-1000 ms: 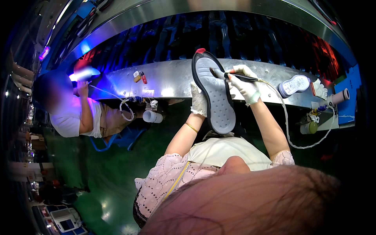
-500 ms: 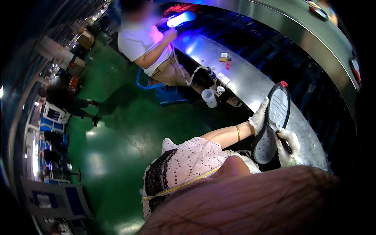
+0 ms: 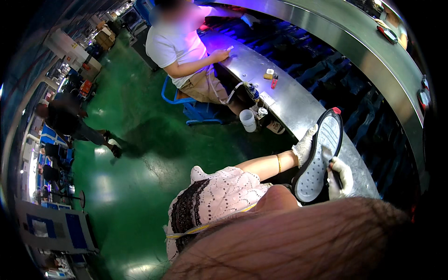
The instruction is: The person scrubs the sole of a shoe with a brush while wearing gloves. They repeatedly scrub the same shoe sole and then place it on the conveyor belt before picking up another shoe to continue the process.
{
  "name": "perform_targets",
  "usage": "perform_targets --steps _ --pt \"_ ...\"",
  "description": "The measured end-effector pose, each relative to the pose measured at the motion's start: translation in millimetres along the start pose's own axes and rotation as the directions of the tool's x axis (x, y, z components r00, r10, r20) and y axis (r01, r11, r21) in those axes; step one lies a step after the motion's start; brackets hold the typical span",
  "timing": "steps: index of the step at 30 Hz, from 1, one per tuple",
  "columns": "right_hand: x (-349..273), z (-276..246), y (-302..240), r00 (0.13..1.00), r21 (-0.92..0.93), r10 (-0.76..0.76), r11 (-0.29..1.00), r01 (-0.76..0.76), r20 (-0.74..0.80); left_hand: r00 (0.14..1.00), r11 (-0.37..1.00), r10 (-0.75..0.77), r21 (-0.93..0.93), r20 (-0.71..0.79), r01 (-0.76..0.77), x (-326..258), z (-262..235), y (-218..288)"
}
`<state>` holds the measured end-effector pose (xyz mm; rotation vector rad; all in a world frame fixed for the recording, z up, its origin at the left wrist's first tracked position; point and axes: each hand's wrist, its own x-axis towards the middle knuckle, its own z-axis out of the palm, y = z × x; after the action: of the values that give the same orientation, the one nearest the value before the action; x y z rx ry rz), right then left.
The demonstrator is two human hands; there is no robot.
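A shoe sole [image 3: 318, 158], grey tread w/ black rim, is held tilted above the near edge of the steel bench [image 3: 298, 105]; it is gripped along its left side by the gloved left hand [image 3: 304, 145], fingers curled tight on the rim. A thin dark tool [image 3: 332, 169] is pinched in the gloved right hand [image 3: 340, 177], fingers closed around it, tip laid on the tread nr the sole's lower half. Farther along the bench edge a white cup [image 3: 248, 120] hangs, and a co-worker [image 3: 184, 51] in a white shirt is seated at the far end.
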<state>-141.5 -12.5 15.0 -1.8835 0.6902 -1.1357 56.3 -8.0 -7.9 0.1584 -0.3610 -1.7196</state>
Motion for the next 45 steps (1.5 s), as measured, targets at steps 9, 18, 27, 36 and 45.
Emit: perform_targets --steps 9,18,27,36,45 --pt "18.5 -16.2 -3.3 0.948 0.331 0.257 0.925 -0.185 -0.189 0.998 0.995 0.000 0.095 0.064 -0.006 -3.4 7.1 -2.5" --pt "42.3 -3.2 -8.4 0.901 0.225 0.276 0.952 -0.207 -0.336 0.995 0.997 -0.071 -0.013 -0.065 0.071 4.3 -8.3 -17.2" --pt "85.0 27.6 13.4 0.889 0.181 0.101 0.983 -0.021 -0.446 0.995 0.997 -0.023 0.069 -0.092 0.029 8.1 -18.3 -26.6" --pt "55.4 32.3 4.5 0.944 0.119 0.188 0.980 -0.160 -0.272 0.999 0.999 -0.022 0.048 -0.040 0.023 11.9 -34.6 -31.8" --pt "27.5 34.6 8.3 0.976 0.211 0.195 0.962 -0.171 -0.100 0.985 0.991 0.028 0.137 -0.173 -0.004 11.3 -50.7 -33.3"
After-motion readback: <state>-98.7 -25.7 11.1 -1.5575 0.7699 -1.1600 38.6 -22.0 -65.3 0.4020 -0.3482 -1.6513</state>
